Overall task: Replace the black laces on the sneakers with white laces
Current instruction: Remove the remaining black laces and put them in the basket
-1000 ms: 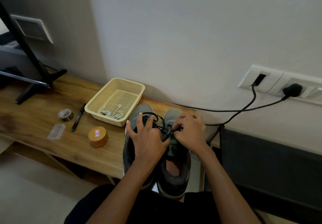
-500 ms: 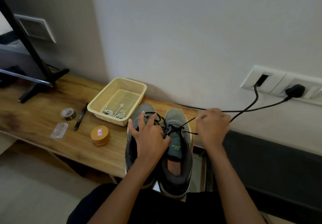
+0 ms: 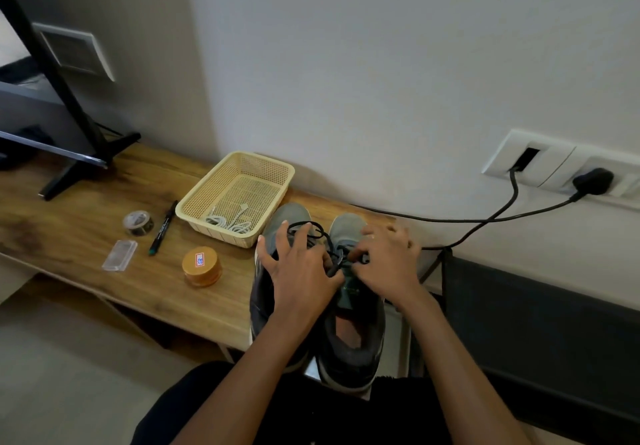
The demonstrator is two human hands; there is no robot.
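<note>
On the near end of the long wooden bench (image 3: 86, 236), two grey mesh sneakers with dark heels stand side by side, toes to the wall: the left sneaker (image 3: 277, 223) largely under the left hand (image 3: 299, 271), the right sneaker (image 3: 353, 333) with its opening clear to see. The left hand lies spread flat over the left shoe, fingers apart, gripping nothing that I can make out. The right hand (image 3: 386, 264) is bunched over the right shoe's tongue, its fingertips pinched on the thin black lace (image 3: 313, 228), which loops loosely across both toes.

The lace looks light, limp and apt to tangle; I judge it best taken at its stiff tip or at a crossing just by an eyelet and drawn out one row at a time, while the other hand steadies the shoe, since these soft-topped sneakers would slide on the smooth wood.

By count: two sneakers, two hands, one cream plastic mesh basket (image 3: 207, 185) just beside the left shoe, holding a coil of white laces (image 3: 228, 224) whose number I cannot tell. Further left lie one round tan tin (image 3: 202, 266), one black marker pen (image 3: 162, 228), one roll of clear tape (image 3: 138, 223) and one small clear plastic case (image 3: 119, 255).
</note>
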